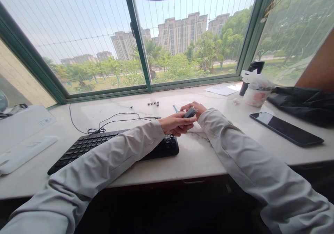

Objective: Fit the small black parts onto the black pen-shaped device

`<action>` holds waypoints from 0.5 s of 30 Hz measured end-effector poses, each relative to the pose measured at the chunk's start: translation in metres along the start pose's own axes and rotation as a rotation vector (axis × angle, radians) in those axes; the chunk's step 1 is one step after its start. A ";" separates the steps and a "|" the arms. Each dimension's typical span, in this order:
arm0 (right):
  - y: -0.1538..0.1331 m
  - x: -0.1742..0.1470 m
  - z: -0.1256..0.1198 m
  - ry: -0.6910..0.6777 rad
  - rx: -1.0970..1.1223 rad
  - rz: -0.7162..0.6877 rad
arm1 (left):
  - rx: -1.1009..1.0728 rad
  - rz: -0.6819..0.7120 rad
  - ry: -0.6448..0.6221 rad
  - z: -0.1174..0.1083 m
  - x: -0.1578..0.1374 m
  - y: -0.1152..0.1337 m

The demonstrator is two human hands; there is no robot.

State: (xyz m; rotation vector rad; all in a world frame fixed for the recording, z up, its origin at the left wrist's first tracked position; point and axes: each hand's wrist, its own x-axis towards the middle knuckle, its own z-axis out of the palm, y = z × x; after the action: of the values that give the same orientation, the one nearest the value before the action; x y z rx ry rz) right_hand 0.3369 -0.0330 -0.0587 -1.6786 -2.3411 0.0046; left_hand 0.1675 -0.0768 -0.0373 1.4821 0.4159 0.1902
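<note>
My left hand (177, 122) reaches in over the right end of a black keyboard (86, 145). Its fingers close round a small dark grey block-like piece (190, 112) with short metallic bits at its far end. Just behind that piece is my right hand (197, 109), its fingers curled. Whatever they grip is hidden. A thin blue tool or strip (175, 108) shows left of the right fingers; whether it is held or lies on the table, I cannot tell. Keycaps are off at the keyboard's right end, where switches (170, 140) are partly exposed.
Several small dark keycaps (152, 104) stand near the window. A black cable (97, 130) lies coiled behind the keyboard. To the right are a phone (285, 128), a bagged cup (258, 93), papers (223, 89) and black cloth (304, 103). A white box (26, 122) sits left.
</note>
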 end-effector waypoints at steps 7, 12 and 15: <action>-0.001 -0.002 -0.005 -0.049 0.024 -0.005 | 0.077 0.033 -0.009 -0.001 -0.002 -0.002; -0.001 0.000 0.002 0.014 -0.113 0.041 | 0.072 0.074 0.141 -0.005 -0.003 -0.003; 0.001 0.001 0.006 0.069 -0.116 0.018 | 0.031 0.093 0.270 -0.003 -0.006 -0.005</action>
State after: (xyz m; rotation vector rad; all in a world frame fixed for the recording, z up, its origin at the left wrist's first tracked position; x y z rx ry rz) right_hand 0.3361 -0.0308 -0.0645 -1.7242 -2.3155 -0.1855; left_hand 0.1604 -0.0764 -0.0413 1.5122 0.5693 0.4633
